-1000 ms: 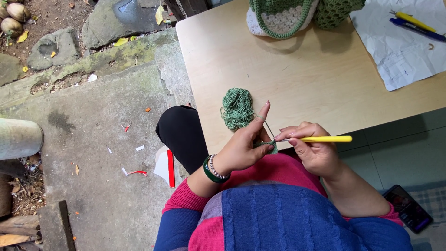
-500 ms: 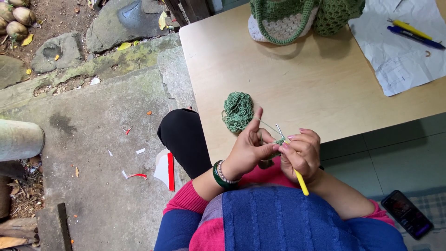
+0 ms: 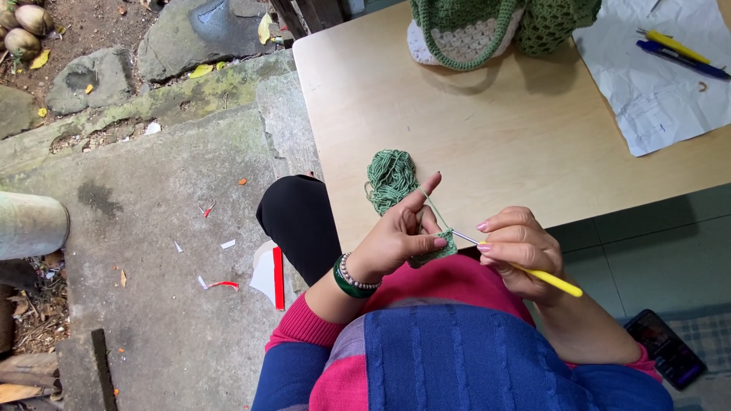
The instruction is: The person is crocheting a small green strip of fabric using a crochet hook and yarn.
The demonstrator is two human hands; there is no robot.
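Since half a second ago, the yellow-handled crochet hook (image 3: 533, 272), gripped in the closed right hand (image 3: 521, 247), has been tilted flatter, while the small green crocheted piece (image 3: 439, 249) is kept pinched by the left hand (image 3: 400, 237).

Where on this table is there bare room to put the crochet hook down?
The table is bare across its middle, between the green yarn ball near the front edge, the crocheted bag at the back and the white paper holding pens. The front edge is crowded by the left hand and right hand.
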